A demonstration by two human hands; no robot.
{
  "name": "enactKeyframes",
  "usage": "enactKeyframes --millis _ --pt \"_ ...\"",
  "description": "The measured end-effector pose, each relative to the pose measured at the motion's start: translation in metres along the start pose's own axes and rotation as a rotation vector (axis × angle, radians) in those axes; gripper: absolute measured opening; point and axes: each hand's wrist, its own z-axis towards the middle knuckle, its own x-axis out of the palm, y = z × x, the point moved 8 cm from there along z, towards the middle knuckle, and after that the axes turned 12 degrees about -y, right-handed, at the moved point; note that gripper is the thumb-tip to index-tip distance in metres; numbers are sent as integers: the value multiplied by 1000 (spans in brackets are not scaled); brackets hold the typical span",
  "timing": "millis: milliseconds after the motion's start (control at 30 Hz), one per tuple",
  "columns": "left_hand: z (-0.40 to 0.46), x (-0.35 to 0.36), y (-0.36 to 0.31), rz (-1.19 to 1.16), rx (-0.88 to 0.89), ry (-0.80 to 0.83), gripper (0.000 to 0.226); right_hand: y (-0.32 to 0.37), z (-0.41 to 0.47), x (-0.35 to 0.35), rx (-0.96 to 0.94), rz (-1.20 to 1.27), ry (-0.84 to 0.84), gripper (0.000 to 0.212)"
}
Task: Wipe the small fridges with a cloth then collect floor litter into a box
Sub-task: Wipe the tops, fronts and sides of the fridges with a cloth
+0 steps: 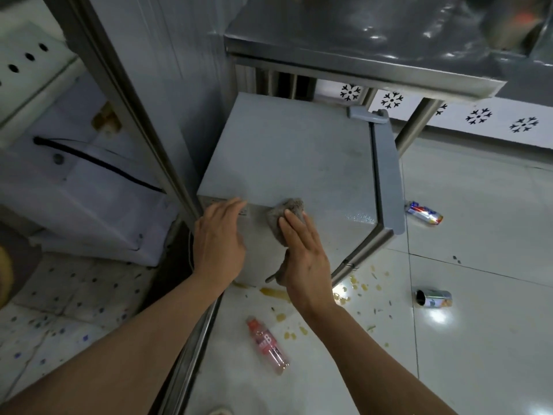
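Now, my right hand (302, 253) presses flat fingers on the grey cloth (284, 221) against the small fridge (287, 157) side; left hand (220, 235) rests relaxed beside, holding nothing. Wiping underway, I judge. Litter untouched: pink bottle (267, 344), two cans (423, 212) (434, 298), spill. No box visible.

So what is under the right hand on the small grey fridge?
Under the right hand lies a crumpled grey cloth, pressed flat-fingered against the small grey fridge. The middle of the cloth is covered by the hand.
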Motion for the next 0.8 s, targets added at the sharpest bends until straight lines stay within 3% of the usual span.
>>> enactKeyframes --millis 300,567,700,800 --pt "5 -3 14 -47 104 -251 57 4 -5 17 -241 2 -290 59" --pt "-4 12 37 -78 290 -441 64 -11 -6 53 -437 -33 -429 60" --pt "-3 21 46 -110 370 -568 67 -15 -11 63 -579 -68 -537 37" --pt "-2 22 58 -195 388 -673 63 -18 -13 73 -656 -101 -620 35"
